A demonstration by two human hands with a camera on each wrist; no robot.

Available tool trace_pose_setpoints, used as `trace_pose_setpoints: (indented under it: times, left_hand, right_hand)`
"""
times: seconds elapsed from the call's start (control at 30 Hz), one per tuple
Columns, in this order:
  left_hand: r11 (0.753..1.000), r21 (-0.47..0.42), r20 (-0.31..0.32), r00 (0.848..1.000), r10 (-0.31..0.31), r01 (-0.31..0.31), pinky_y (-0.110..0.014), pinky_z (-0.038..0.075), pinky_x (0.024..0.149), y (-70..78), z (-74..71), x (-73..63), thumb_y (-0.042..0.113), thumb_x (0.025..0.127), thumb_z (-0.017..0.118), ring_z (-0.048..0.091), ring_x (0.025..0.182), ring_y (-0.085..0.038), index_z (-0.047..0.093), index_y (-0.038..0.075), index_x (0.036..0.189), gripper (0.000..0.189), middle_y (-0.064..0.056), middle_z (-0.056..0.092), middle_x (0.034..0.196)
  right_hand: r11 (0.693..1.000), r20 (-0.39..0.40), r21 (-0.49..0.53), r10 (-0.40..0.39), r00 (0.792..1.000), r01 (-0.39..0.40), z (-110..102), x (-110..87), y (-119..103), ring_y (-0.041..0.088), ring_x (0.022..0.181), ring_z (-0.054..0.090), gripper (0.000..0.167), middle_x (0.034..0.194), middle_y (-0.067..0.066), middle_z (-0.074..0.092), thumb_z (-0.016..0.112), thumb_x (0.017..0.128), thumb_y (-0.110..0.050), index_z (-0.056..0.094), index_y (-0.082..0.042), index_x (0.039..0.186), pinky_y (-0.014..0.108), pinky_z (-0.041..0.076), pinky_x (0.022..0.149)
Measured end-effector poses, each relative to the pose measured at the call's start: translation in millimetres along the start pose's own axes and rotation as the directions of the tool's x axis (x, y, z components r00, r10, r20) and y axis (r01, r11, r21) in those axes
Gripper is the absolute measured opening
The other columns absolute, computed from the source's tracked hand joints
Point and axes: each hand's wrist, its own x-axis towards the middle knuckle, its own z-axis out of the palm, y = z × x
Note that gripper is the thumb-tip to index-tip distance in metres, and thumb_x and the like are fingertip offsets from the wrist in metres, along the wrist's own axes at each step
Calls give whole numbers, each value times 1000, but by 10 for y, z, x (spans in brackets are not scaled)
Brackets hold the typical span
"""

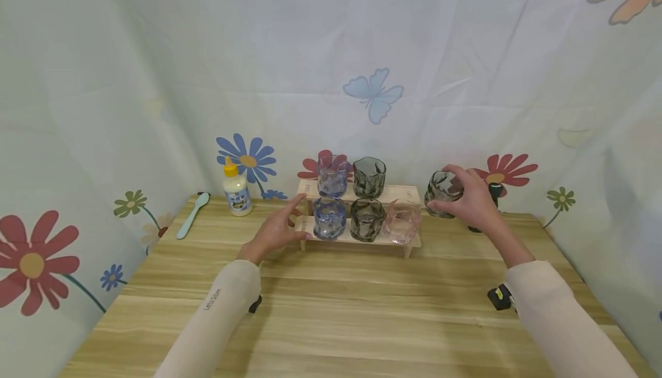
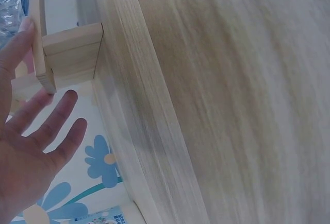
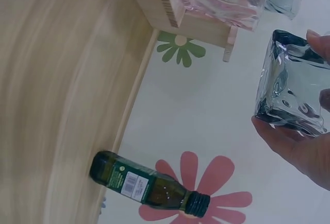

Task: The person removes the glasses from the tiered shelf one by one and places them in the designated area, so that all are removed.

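My right hand (image 1: 470, 199) holds a grey faceted glass (image 1: 441, 193) in the air beside the right end of a two-tier wooden rack (image 1: 408, 194). In the right wrist view, thumb and fingers grip this glass (image 3: 289, 87) by its sides. My left hand (image 1: 276, 227) is at the rack's left end, its fingers spread and fairly straight. Its thumb and a finger lie against the rack end (image 2: 44, 54) in the left wrist view. On the upper tier stand a blue glass (image 1: 333, 176) and a grey glass (image 1: 369, 177). Below are blue (image 1: 329, 218), grey (image 1: 367, 220) and pink (image 1: 401, 221) glasses.
A yellow-capped bottle (image 1: 238, 191) and a pale green spoon (image 1: 193, 216) are at the table's back left. Behind my right hand stands a dark green bottle (image 3: 149, 185). A small black object (image 1: 499, 297) lies near the right forearm. A floral curtain (image 1: 331, 50) hangs behind.
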Motion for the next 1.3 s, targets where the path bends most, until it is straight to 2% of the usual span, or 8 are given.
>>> trace_pose_setpoints:
  times: [0.2, 0.53, 0.7, 0.87, 1.17, 1.3]
  left_hand:
    - [1000, -2, 1, 1000, 5, -5, -52, 55, 91, 1, 0, -5, 30, 79, 86, 67, 106, -36, 23, 34, 158, 101, -15, 63, 132]
    - [1000, -11, 3, 1000, 3, -3, -52, 55, 92, 14, -12, -3, 27, 80, 86, 67, 106, -37, 23, 34, 158, 101, -16, 62, 133]
    - [1000, -8, -3, 1000, 8, -8, -52, 55, 91, 14, -13, -5, 26, 79, 86, 67, 104, -37, 23, 33, 158, 101, -17, 62, 131]
    - [1000, -4, -3, 1000, 12, -12, -52, 55, 91, -4, 1, 0, 27, 80, 86, 68, 105, -37, 23, 34, 158, 101, -16, 62, 132]
    - [999, -10, -7, 999, 37, -37, -53, 55, 90, -17, -2, -10, 27, 80, 85, 68, 103, -38, 23, 32, 158, 100, -18, 63, 131]
    - [999, -11, -9, 999, 47, -47, -53, 55, 89, -21, -8, -12, 27, 81, 85, 68, 103, -38, 23, 30, 159, 100, -19, 62, 132]
  right_hand:
    - [1000, -2, 21, -1, 1000, 2, 5, -162, 100, 39, 104, 53, 76, 115, 25, 56, 87, 77, -21, 47, -1, 140, 60, 46, 83]
    - [998, 55, 22, 50, 997, -51, 44, -418, 206, 43, 108, 52, 78, 125, 29, 51, 86, 79, -29, 46, -4, 141, 63, 47, 84]
    - [997, 81, 22, 73, 994, -75, 114, -526, 269, 39, 103, 54, 79, 117, 27, 53, 86, 79, -30, 45, -5, 141, 58, 50, 81]
    - [999, 85, 8, 52, 995, -53, 197, -598, 318, 38, 98, 58, 78, 110, 25, 56, 89, 75, -30, 48, -5, 136, 55, 52, 77]
    - [997, 143, 38, 58, 988, -64, 342, -711, 336, 34, 92, 60, 83, 109, 26, 55, 90, 73, -28, 47, -2, 139, 47, 53, 72]
    - [996, 160, 49, 67, 985, -75, 421, -757, 370, 32, 91, 59, 82, 107, 26, 54, 91, 71, -28, 48, -5, 137, 42, 51, 71]
